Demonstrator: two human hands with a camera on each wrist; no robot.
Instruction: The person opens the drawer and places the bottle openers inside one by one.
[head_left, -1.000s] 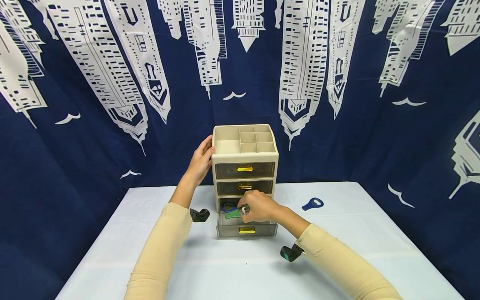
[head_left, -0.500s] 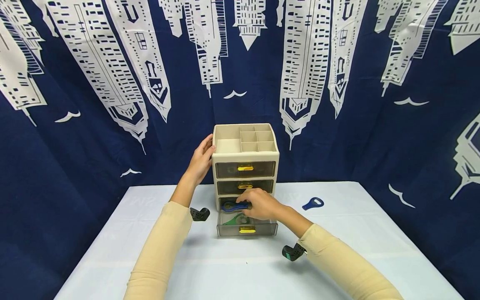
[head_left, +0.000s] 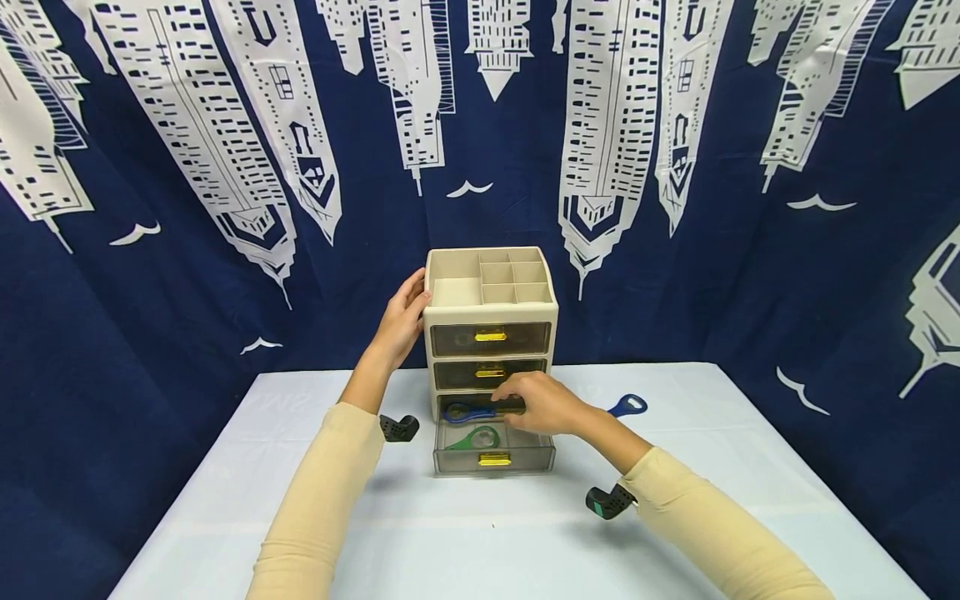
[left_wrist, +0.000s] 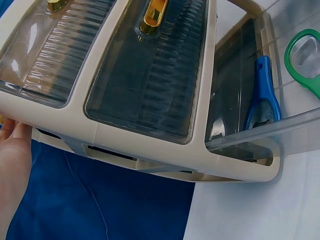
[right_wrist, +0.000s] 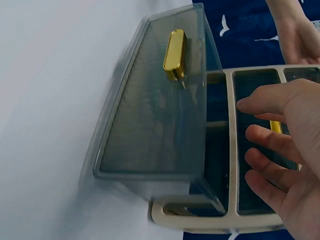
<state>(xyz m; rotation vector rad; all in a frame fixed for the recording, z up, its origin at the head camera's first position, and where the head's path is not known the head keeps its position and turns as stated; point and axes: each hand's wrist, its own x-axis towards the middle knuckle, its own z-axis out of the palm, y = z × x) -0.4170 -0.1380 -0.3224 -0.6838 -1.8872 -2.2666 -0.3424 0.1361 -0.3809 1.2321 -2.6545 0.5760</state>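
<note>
A cream drawer organizer point(head_left: 491, 315) stands on the table, its bottom drawer point(head_left: 461, 462) pulled out. My left hand point(head_left: 400, 323) rests against the organizer's upper left side. Inside the drawer lie a blue tool point(left_wrist: 262, 90), with a hole in its handle and a forked end, and a green tool point(head_left: 480, 437) with an oval ring head. Over the drawer's right part hovers my right hand point(head_left: 546, 404), fingers loosely bent with nothing between them, as the right wrist view point(right_wrist: 272, 145) confirms. It hides part of the drawer in the head view.
Another blue tool point(head_left: 630, 405) with a ring end lies right of the organizer, partly behind my right wrist. Two upper drawers point(head_left: 450, 340) are pushed in. Open compartments point(head_left: 453, 292) top the organizer. A dark blue patterned cloth point(head_left: 360, 275) hangs behind the white table point(head_left: 300, 517).
A second ago my right hand held the green tool over the drawer; it let go, leaving the tool lying near the drawer's front. The hand has since moved right and slightly up.
</note>
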